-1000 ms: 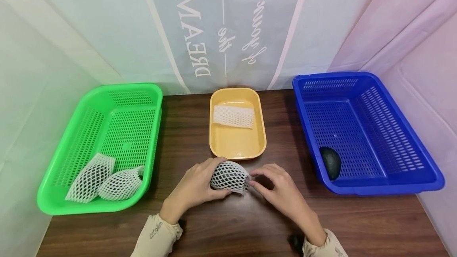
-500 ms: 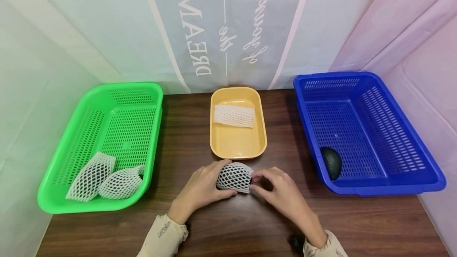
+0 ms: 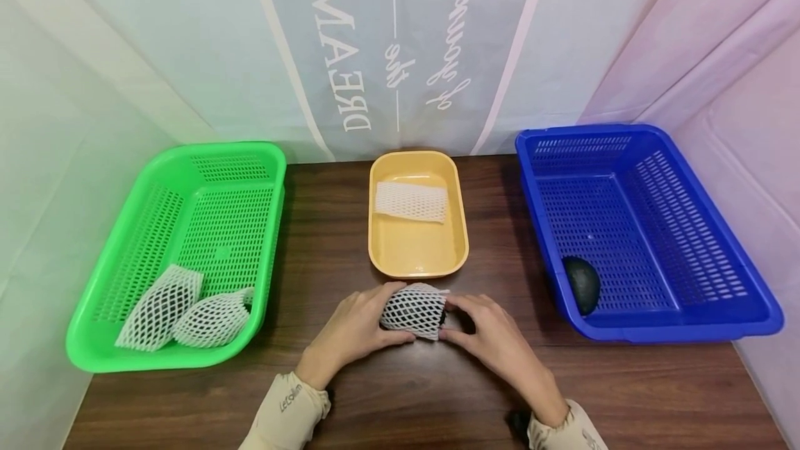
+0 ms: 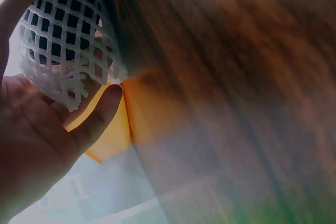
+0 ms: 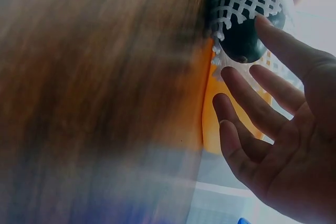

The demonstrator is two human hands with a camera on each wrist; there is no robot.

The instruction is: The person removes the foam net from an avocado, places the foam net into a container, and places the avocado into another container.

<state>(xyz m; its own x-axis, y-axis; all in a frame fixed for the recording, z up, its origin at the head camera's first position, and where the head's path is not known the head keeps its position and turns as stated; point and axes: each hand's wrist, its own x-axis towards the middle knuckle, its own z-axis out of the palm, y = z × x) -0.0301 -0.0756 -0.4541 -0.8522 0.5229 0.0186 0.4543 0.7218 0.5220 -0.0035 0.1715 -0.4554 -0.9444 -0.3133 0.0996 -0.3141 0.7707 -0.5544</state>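
Note:
A dark avocado (image 5: 242, 43) lies inside a white foam net sleeve (image 3: 411, 309), held just in front of the yellow tray. My left hand (image 3: 351, 326) grips the covered end, fingers over the far side and thumb on the near side. At the sleeve's right end, my right hand (image 3: 496, 335) holds the net's edge between thumb and forefinger. The right wrist view shows the avocado's bare tip poking out of the ragged net opening, with my right thumb (image 5: 281, 43) against it and the other fingers spread below.
The yellow tray (image 3: 417, 255) bears a flattened foam net (image 3: 410, 201). Left, a green basket (image 3: 278, 214) contains two netted fruits (image 3: 161, 307). Right, a blue basket (image 3: 531, 207) has one bare avocado (image 3: 582, 285). A printed curtain (image 3: 419, 54) backs the wooden table (image 3: 400, 394).
My left hand has shifted slightly right with the netted avocado. The sleeve's right end, narrow before, now flares wider, and my right fingers have spread around that end.

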